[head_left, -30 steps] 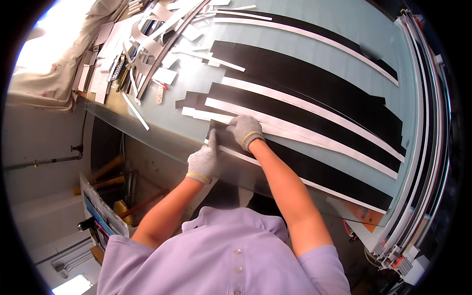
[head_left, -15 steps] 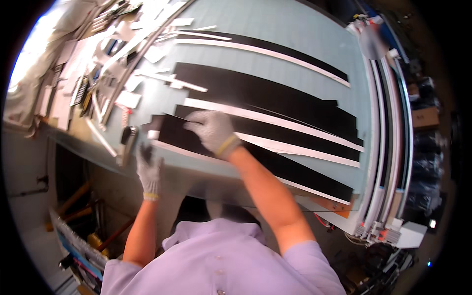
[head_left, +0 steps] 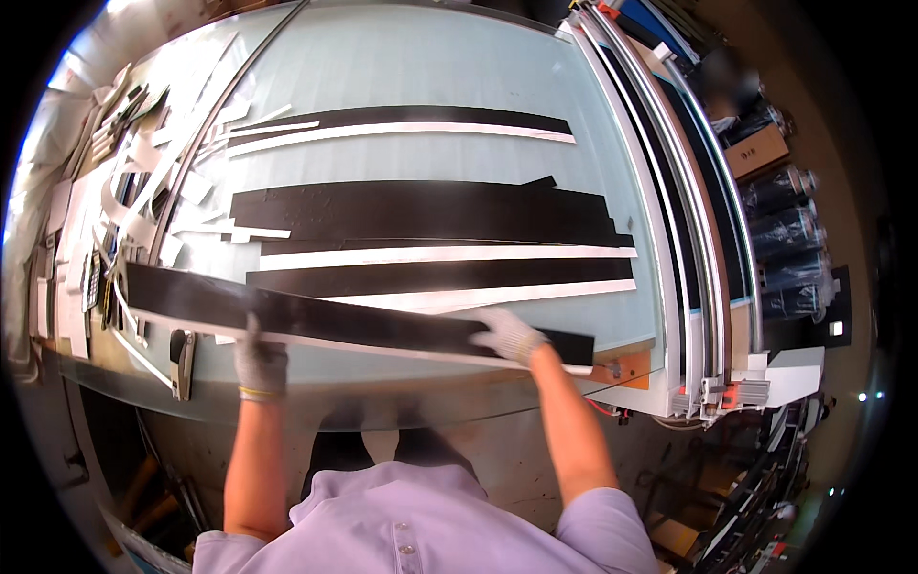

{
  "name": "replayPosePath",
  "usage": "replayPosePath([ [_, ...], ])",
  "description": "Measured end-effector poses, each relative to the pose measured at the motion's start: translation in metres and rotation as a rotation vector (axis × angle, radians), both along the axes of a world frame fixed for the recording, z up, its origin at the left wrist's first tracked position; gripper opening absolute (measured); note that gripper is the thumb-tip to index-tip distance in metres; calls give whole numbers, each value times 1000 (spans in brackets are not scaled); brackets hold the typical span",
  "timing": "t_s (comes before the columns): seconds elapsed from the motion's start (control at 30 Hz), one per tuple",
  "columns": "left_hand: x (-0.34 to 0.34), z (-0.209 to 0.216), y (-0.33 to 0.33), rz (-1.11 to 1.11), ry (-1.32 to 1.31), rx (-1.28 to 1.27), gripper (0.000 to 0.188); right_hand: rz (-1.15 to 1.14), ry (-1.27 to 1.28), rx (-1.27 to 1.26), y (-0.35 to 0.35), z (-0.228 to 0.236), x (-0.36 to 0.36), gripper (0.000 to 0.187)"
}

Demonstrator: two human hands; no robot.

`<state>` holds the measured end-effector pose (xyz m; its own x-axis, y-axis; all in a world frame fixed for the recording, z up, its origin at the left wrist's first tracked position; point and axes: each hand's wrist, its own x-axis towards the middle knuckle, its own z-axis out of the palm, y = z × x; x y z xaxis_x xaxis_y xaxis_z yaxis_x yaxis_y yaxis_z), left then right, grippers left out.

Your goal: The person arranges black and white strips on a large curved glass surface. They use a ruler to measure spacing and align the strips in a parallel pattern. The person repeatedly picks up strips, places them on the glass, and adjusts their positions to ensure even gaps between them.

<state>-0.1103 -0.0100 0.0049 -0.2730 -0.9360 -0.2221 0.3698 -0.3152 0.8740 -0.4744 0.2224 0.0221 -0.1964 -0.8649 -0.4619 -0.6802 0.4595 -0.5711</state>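
Two gloved hands, left hand and right hand, fingers closed on one long black strip; four more black strips on glass table.

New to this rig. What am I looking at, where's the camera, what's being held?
One fisheye view from a camera worn on a person's head, looking down, so straight edges bend. No machine here: two gloved hands. The left hand and right hand each grip one long black strip near the front edge of a pale glass-topped table. More black strips and white strips lie farther back. Paper scraps clutter the left end. Metal rails run along the right side.
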Motion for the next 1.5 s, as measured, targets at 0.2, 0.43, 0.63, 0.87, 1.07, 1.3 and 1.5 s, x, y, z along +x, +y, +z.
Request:
replayPosePath([
  [0.2,-107,65,-145,-157,-171,-524,31,-531,-346,232,183,-14,-52,30],
  [0.43,-139,-19,-33,-349,-417,-59,44,-548,-625,-85,79,-17,44,31],
  [0.63,-117,-19,133,-632,-458,383,51,-715,-798,-268,23,-33,82,32],
  [0.87,-128,-9,134,-616,-258,627,37,-864,-615,-578,30,0,130,60],
  [1.07,-130,25,134,-578,-169,659,40,-675,-325,-767,54,21,162,79],
  [1.3,-135,40,138,-627,-140,676,33,-589,-95,-825,52,14,160,70],
  [1.5,-125,49,136,-676,-83,793,30,-521,-29,-881,43,29,156,69],
])
